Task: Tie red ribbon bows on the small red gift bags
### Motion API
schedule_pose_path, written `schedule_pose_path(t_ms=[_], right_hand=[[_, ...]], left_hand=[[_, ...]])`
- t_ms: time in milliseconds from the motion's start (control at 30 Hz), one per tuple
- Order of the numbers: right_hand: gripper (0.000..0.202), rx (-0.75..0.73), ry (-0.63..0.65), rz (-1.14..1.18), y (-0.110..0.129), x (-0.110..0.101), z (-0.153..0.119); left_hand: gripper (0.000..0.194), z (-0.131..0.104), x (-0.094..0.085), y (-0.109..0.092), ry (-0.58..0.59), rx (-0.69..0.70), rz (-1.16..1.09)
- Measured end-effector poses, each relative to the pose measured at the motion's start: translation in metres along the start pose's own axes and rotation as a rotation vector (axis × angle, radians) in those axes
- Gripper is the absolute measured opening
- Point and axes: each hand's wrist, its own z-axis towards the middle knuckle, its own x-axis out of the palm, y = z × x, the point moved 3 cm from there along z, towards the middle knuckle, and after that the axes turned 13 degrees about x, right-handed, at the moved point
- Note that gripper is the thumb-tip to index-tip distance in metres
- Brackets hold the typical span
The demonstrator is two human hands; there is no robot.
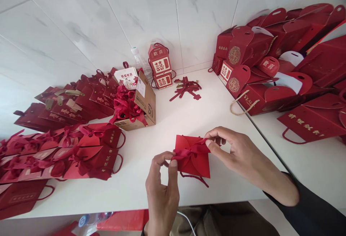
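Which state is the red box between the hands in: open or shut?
Shut. The red box has rounded flaps folded over its top; the red ribbon crosses them, pinched by left hand and right hand.

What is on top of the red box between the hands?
Across the red box lies a ribbon, its ends pinched by the left hand and right hand. It partly covers the flaps; the box's inside is hidden.

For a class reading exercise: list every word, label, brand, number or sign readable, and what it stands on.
"歡喜": upper box by the wall; red flap at right.
"囍": upper box, lower box beneath; white label at right.
"SF": cardboard box.
"家有喜", first character unclear: white card.
Too small or blurred: gold lettering on red boxes; paper label.
Centre red box: none.
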Motion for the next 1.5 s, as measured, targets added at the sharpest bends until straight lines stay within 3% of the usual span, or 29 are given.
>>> schedule_pose_path(t_ms=[167, 367, 467, 633, 800, 867, 1033, 1100, 1300, 1500], right_hand=[[0.017, -0.023, 0.043, 0.043, 0.003, 0.002, -0.001], [0.021, -0.027, 0.036, 0.021, 0.002, 0.001, -0.001], [0.022, -0.032, -0.003, 0.001, -0.001, 0.0, -0.001], [0.022, 0.005, -0.008, -0.005, -0.007, 0.001, -0.001], [0.024, 0.018, 0.006, 0.01, -0.008, 0.003, 0.002], [0.024, 0.03, 0.015, 0.053, -0.009, 0.003, 0.003], [0.026, 0.072, 0.068, 0.162, -0.011, 0.005, 0.004], [0.026, 0.075, 0.096, 0.167, -0.01, 0.007, 0.004], [0.024, 0.055, 0.099, 0.204, -0.008, 0.01, 0.004], [0.022, 0.065, 0.077, 0.18, -0.012, 0.011, 0.004]], left_hand=[[0.014, 0.008, 0.0, -0.007, 0.058, 0.169, 0.102], [0.007, 0.007, -0.004, -0.005, 0.038, 0.171, 0.17], [0.008, 0.002, -0.006, -0.003, 0.021, 0.107, 0.135], [0.023, -0.011, -0.005, 0.006, 0.003, -0.146, -0.014], [0.025, -0.013, -0.006, 0.002, -0.082, -0.24, -0.073], [0.022, -0.01, -0.007, -0.003, -0.069, -0.214, -0.053], [0.019, -0.001, -0.009, -0.01, 0.127, 0.067, 0.04], [0.009, 0.0, -0.008, -0.007, 0.126, 0.104, 0.042], [0.008, -0.001, -0.003, -0.002, 0.071, 0.021, -0.061], [0.011, -0.001, -0.003, 0.003, -0.058, -0.055, -0.072]])
